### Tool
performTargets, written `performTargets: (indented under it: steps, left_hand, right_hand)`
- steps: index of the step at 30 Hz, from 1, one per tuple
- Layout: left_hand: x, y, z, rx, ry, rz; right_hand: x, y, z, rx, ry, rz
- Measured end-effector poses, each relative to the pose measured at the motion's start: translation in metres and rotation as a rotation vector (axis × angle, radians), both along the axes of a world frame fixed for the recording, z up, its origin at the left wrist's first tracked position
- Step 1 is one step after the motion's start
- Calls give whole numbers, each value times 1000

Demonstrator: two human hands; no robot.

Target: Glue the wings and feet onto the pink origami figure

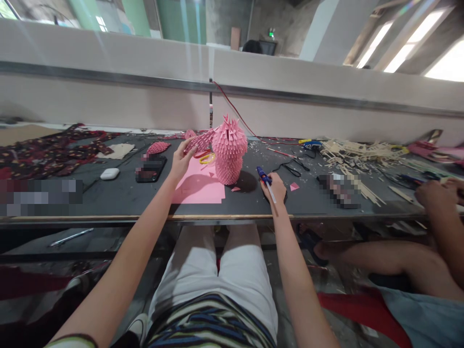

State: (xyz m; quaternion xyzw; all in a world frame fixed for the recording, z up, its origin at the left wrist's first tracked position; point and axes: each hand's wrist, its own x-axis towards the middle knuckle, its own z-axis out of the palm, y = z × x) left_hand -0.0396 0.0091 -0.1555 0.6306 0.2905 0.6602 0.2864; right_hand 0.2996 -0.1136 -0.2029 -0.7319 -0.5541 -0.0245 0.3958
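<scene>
A pink figure of many folded paper pieces (229,159) stands upright on the dark table, spiky at its top. My left hand (182,157) is closed on a pink folded-paper wing (201,140), whose far end meets the figure's upper left side; whether it is fixed there I cannot tell. To the right of the figure, my right hand (276,187) grips a blue glue gun (264,175), with a pale glue stick (271,193) sticking out of its back. Pink paper sheets (197,191) lie under my left hand, and yellow-handled scissors (206,158) rest behind them.
Left are a dark phone (151,169), a white earbud case (109,174) and another pink folded-paper piece (158,148). Right lie a black cord (290,167), a pink paper scrap (294,186) and pale sticks (357,154). A co-worker's hands (437,193) are at the far right.
</scene>
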Motion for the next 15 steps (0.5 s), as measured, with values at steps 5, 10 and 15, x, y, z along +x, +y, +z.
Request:
performTargets:
  steps: [5,10,15]
  left_hand:
    - [-4,-36,9,-232,-310,-15]
    - [1,-104,-7,-647,-574,-145]
    - [15,-130,-19,-758,-567,-144]
  right_hand:
    - [-7,-11,9,101,82,34]
    - [-44,-45,12,221,196,187]
    - [-88,-68,17,255,147,539]
